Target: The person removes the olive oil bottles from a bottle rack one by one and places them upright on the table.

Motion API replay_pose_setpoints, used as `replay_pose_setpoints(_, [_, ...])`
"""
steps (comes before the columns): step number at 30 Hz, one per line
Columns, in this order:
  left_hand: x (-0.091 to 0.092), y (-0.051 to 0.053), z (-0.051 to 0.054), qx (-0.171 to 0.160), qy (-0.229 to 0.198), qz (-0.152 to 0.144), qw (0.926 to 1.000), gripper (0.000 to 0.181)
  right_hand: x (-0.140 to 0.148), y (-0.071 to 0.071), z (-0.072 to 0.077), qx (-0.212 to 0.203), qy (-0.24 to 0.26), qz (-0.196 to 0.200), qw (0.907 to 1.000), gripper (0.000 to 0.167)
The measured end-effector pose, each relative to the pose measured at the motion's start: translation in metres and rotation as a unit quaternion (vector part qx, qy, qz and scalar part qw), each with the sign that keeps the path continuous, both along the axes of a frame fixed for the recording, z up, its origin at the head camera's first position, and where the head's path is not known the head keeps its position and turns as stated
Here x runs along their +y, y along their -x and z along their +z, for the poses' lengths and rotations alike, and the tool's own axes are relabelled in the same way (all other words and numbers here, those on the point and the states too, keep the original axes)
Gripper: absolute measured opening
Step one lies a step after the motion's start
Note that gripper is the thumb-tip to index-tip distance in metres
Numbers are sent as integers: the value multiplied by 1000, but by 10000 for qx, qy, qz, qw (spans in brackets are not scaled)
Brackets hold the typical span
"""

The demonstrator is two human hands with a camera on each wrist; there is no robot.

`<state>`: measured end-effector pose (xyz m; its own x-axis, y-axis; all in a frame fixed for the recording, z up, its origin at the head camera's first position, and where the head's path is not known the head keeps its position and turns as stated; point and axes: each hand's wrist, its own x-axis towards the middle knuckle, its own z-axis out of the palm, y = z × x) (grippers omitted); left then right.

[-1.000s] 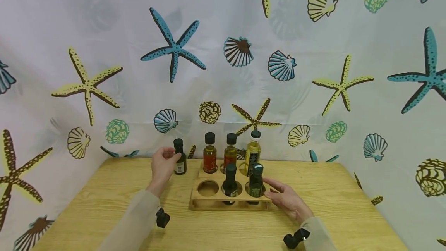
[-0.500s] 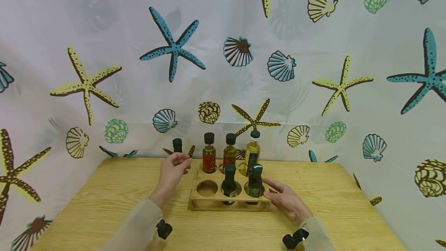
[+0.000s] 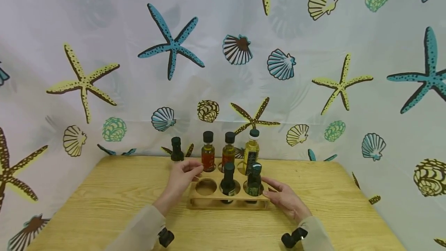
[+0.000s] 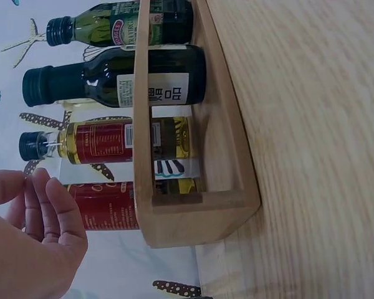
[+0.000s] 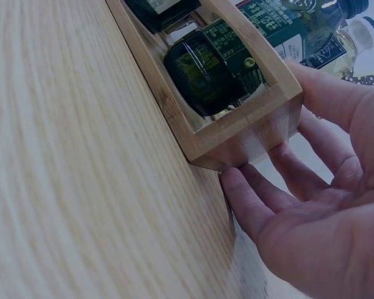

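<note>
A two-tier wooden bottle rack stands on the table with several small bottles upright in its round holes. Its front left hole has no bottle in it. My left hand hovers by the rack's left end, fingers loosely bent and holding nothing; in the left wrist view, a red-labelled bottle is just beyond the fingertips. Behind that hand a dark bottle stands on the table, its lower part hidden. My right hand touches the rack's right end; the right wrist view shows fingertips against the end panel.
In the back row are two red-labelled bottles, one of them a black-capped bottle, and a yellow oil bottle. A dark bottle and a green oil bottle fill front holes. A patterned curtain hangs behind the table.
My left hand has left the dark bottle standing on the table and moved right and toward the front, to the rack's left end. My right hand stays at the rack's right end.
</note>
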<state>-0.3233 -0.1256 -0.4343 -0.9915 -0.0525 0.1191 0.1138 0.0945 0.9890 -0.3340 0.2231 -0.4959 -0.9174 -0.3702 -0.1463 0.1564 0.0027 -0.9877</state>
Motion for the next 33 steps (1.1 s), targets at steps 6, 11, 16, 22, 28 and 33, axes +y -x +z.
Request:
replay_pose_setpoints(6, [6, 0, -4, -105, -12, -301, 9995, 24, -2, 2, 1, 10, -24, -61, 10000, 62])
replay_pose_setpoints(11, [13, -1, -8, -79, 151, -573, 9982, 22, -2, 4, 0, 37, 3, -69, 10000, 63])
replay_pose_setpoints(16, [23, -2, -13, -8, 280, -861, 9959, 34, -1, 2, -3, -2, -16, -52, 10000, 63])
replay_pose_setpoints(22, [33, -4, -14, 33, 365, -930, 9950, 35, 0, 0, -3, -46, 46, -55, 10000, 62])
replay_pose_setpoints(28, [39, -1, -18, 86, 490, -1050, 9932, 40, 0, 0, -2, -7, 93, -9, 10000, 63])
replay_pose_setpoints(33, [45, -1, -21, -35, 439, -1213, 9916, 45, 0, 0, -3, -6, 51, 1, 10000, 64])
